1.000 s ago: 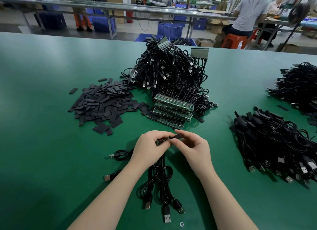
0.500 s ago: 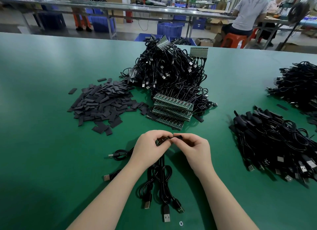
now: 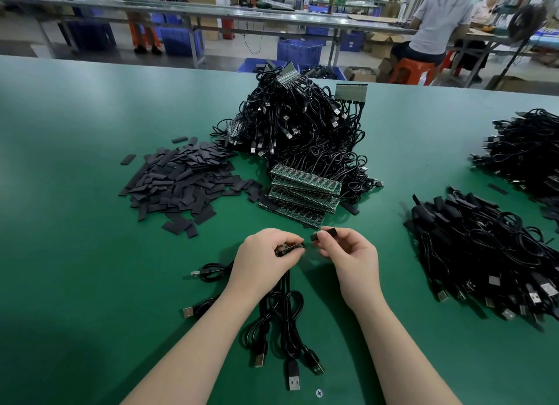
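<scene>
Small gap between circuit board [image 3: 289, 248] and black sleeve [image 3: 323, 234].
Your left hand [image 3: 264, 256] grips the board, half hidden by fingers; your right hand [image 3: 349, 253] pinches the sleeve.

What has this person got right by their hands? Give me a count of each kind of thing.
Cable plugs: 5
Small green board, pinched in the left hand: 1
Black sleeve, pinched in the right hand: 1
Total: 7

Loose cables [image 3: 284, 323] lie before board stack [image 3: 302, 196], sleeve pile [image 3: 181, 180] left.
</scene>
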The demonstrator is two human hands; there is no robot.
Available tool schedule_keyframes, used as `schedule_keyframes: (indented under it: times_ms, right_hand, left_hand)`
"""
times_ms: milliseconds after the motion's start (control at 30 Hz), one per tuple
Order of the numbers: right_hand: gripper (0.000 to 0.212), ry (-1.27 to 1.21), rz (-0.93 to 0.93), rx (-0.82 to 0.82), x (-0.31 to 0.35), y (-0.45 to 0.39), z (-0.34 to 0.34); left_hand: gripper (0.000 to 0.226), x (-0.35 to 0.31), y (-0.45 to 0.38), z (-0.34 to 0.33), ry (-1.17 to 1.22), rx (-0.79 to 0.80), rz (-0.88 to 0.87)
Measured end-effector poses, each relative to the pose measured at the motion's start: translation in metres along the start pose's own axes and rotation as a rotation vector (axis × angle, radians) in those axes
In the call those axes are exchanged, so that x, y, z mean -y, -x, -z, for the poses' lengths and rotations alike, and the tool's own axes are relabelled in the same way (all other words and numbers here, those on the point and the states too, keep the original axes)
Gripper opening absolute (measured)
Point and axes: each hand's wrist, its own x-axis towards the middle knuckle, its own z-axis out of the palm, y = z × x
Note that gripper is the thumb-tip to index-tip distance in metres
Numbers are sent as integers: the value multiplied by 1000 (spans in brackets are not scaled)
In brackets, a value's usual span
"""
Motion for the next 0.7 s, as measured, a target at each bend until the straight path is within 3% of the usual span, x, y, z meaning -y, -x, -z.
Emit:
schedule_keyframes:
  times_ms: [67, 200, 267, 367, 467, 633, 700]
  right_hand:
    - [7, 5, 5, 5, 0, -1, 1]
    - [8, -15, 1, 7, -2, -3, 1]
    - [9, -21, 4, 3, -3, -5, 2]
    - [10, -21, 8, 8, -5, -6, 2]
    - [9, -16, 5, 11, -6, -8, 3]
    - [9, -25, 5, 8, -7, -8, 1]
    - [10, -15, 5, 11, -7, -8, 1]
  left_hand:
    - [14, -1, 1, -1, -76, -9, -73]
    - [14, -3, 0, -4, -427, -89, -384]
    - [18, -4, -2, -3, -500, -106, -439]
    - [15, -5, -6, 1, -626, -2, -430]
    - [31, -5, -9, 1, -771, 131, -383]
    - [33, -9, -14, 7, -632, 230, -174]
    - [30, -8, -13, 9, -633, 223, -167]
